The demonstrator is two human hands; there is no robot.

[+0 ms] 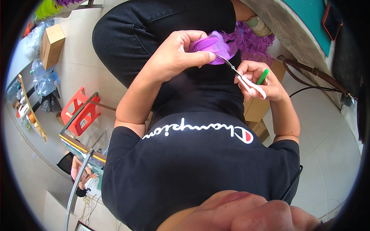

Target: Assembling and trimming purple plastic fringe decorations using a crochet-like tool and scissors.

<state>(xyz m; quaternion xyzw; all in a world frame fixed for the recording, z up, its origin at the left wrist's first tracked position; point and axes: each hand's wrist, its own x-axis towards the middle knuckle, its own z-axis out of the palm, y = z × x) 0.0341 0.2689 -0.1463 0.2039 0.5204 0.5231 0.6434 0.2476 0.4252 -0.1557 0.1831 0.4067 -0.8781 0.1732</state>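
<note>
My left hand [178, 56] is closed, pinching a bundle of thin, translucent purple petal-like pieces [217, 45] between thumb and fingers above my lap. In my right hand [269, 82] is a pair of scissors [246, 82] with pale handles; a bright green part sticks up beside my fingers. Its dark, slim blades point left toward my other hand, their tips at the edge of the purple pieces by my left thumb. How far the blades are apart is hard to make out. Behind the bundle hangs a mass of looped purple strips [252, 40].
At the upper right stands a table with a teal top [310, 19] and a phone [332, 22]. A brown strap [318, 73] hangs below it, near cardboard boxes [257, 109]. To the left are a red plastic stool [81, 109], a carton [52, 45], bagged bottles [46, 82] and another person [80, 171].
</note>
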